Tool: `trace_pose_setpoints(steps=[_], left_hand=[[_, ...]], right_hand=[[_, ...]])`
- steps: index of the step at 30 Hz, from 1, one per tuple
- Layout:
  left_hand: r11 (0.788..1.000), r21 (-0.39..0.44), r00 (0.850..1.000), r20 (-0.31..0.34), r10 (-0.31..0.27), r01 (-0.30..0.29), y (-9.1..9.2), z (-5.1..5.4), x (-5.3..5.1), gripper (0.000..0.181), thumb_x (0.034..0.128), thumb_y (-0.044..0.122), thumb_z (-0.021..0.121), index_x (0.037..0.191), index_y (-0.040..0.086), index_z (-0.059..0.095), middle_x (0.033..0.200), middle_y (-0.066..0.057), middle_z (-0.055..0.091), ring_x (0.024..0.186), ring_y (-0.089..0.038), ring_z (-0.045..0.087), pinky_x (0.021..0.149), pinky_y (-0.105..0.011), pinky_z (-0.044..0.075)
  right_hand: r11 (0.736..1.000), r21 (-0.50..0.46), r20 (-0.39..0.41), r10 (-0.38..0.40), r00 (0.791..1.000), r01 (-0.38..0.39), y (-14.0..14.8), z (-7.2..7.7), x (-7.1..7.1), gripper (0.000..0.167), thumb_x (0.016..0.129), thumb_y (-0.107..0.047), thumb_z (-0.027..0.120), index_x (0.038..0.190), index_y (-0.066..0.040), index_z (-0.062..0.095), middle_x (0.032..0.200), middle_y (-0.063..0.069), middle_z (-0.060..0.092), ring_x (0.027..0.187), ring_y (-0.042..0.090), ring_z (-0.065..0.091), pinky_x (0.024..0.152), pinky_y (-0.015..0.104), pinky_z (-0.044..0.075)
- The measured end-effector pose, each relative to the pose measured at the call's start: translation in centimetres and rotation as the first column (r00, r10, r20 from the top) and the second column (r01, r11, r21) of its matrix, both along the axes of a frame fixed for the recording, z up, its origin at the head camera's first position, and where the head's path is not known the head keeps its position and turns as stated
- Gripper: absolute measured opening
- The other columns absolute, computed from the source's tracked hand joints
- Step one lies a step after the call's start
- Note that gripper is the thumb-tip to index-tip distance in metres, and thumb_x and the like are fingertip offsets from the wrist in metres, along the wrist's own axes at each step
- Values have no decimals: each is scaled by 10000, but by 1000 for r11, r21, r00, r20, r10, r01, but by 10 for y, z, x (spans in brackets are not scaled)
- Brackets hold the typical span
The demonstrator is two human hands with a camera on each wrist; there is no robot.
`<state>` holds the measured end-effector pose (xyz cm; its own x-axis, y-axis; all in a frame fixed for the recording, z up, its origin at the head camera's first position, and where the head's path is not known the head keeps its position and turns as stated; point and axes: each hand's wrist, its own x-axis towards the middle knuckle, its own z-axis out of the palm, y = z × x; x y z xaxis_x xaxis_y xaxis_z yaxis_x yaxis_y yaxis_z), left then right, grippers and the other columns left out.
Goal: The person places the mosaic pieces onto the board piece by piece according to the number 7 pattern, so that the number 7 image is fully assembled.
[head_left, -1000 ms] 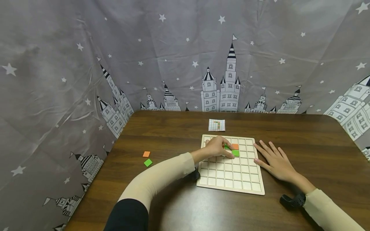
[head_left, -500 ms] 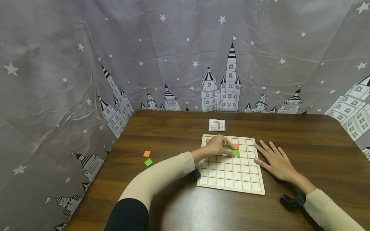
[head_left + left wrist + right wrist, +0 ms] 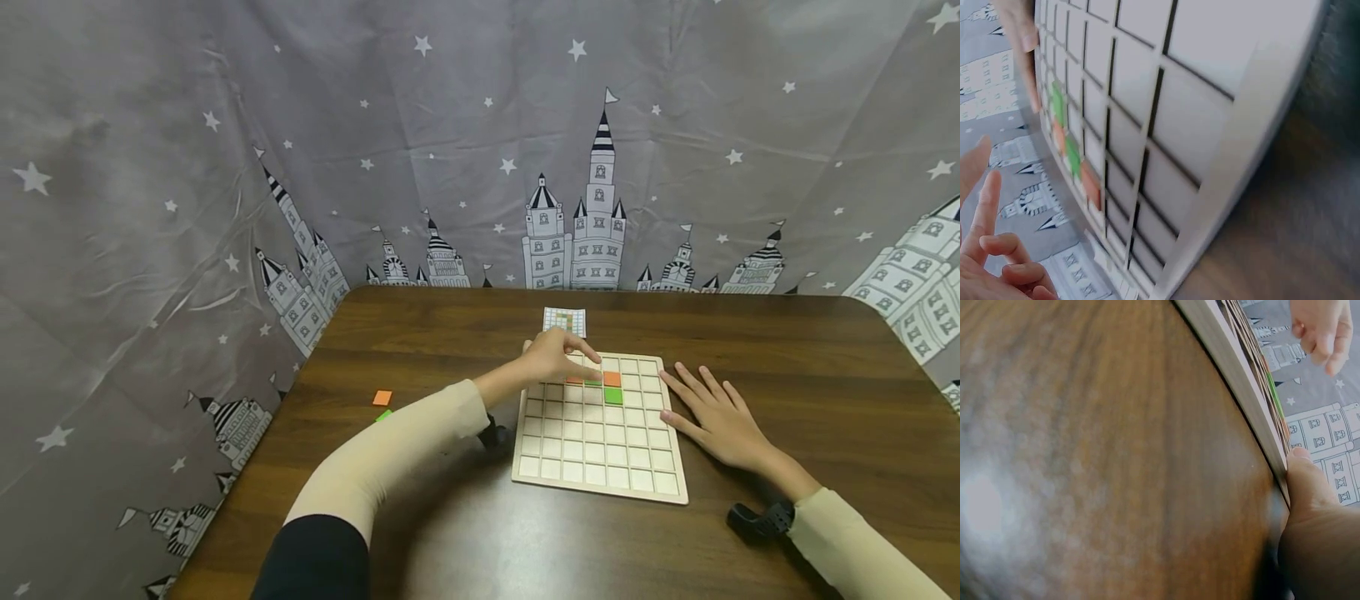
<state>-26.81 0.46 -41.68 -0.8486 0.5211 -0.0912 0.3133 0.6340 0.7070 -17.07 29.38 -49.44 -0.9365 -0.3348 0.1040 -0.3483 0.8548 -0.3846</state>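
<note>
My left hand (image 3: 553, 355) hovers over the far left part of a pale wooden grid board (image 3: 600, 490). Its thumb and index finger (image 3: 988, 203) are apart, with nothing between them. Four-sided tiles lie in the board's cells: an orange tile (image 3: 1090, 184), a green tile (image 3: 1072, 156), another orange tile (image 3: 612, 379) and another green tile (image 3: 613, 397). In the head view the hand partly covers the two left ones. My right hand (image 3: 716, 427) lies flat on the table by the board's right edge, fingers spread, its thumb (image 3: 1300, 469) against that edge.
A small card (image 3: 566, 320) printed with a coloured grid lies behind the board. On the brown table (image 3: 450, 350) to the left are a loose orange tile (image 3: 382, 398) and a loose green tile (image 3: 383, 415), the latter partly behind my left sleeve. A curtain hangs behind.
My left hand has lifted off the tiles and shifted slightly left and back, uncovering part of an orange tile beside the green one. My right hand has stayed still.
</note>
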Motion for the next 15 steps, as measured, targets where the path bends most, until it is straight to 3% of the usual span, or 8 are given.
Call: trace_pose_setpoints(steps=[5, 9, 12, 15], left_hand=[[999, 42, 1000, -3, -3, 4, -15, 13, 1, 246, 796, 366, 855, 1006, 248, 804, 1202, 120, 677, 945, -94, 499, 925, -454, 296], [993, 96, 998, -1, -69, 68, -30, 18, 1, 268, 826, 323, 837, 1058, 196, 794, 1201, 70, 685, 917, -148, 478, 846, -394, 330], [985, 129, 993, 11, -116, 114, -44, 21, 2, 278, 832, 288, 836, 1082, 176, 787, 1224, 35, 682, 1007, -84, 526, 897, -352, 429], [976, 161, 988, 32, -153, 146, -59, 25, 4, 291, 833, 257, 837, 1100, 157, 781, 1190, 19, 690, 827, -106, 488, 814, -363, 451]], right_hand=[[1000, 2, 3, -1, 1000, 1, 1, 1, 0, 702, 1028, -457, 506, 1611, -211, 201, 1630, 184, 173, 1462, 479, 105, 1098, 686, 51], [1000, 3, 2, -2, 1000, 2, 1, 1, 0, 702, 1026, -457, 510, 1609, -207, 209, 1628, 186, 176, 1461, 479, 109, 1098, 686, 57], [1000, 4, 3, -1, 1000, 1, 0, 1, 1, 701, 1025, -460, 510, 1609, -209, 211, 1629, 181, 177, 1462, 476, 109, 1096, 687, 61], [1000, 5, 1, 0, 1000, 0, -1, 1, 1, 700, 1025, -459, 510, 1608, -209, 215, 1629, 180, 181, 1461, 476, 113, 1095, 688, 65]])
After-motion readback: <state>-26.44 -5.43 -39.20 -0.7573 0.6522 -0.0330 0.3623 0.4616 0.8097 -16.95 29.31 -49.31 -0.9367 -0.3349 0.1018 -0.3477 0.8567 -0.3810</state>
